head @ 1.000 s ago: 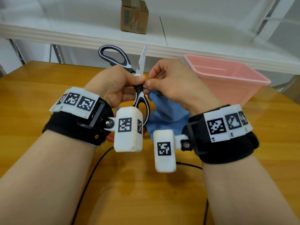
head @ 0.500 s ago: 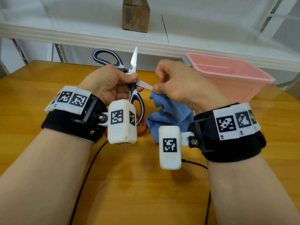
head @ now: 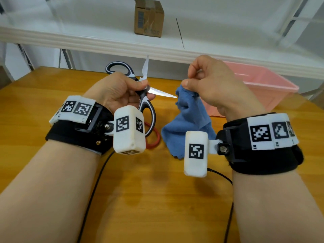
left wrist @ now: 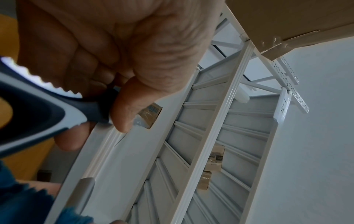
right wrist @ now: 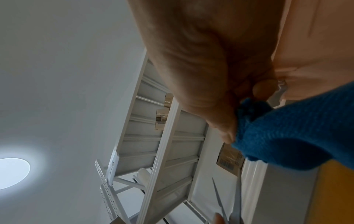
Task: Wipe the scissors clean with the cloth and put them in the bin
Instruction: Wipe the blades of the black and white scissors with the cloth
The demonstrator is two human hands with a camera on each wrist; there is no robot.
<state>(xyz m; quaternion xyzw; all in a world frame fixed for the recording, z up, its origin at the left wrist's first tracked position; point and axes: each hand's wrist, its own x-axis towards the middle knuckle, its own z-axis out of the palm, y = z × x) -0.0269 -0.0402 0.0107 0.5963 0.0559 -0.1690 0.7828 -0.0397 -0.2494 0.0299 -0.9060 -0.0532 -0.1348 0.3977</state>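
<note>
Left hand (head: 121, 92) grips open scissors (head: 145, 95), right hand (head: 213, 88) pinches cloth (head: 191, 123) w/ fingers near blade tip, so a rushed wipe could nick skin

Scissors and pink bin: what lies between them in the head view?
The right hand pinching the blue cloth lies between the scissors and the pink bin, seen in the head view.

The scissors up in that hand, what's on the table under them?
Under the scissors lies a red ring on the wooden table. The left wrist camera and a scissor handle cover part of the ring.
</note>
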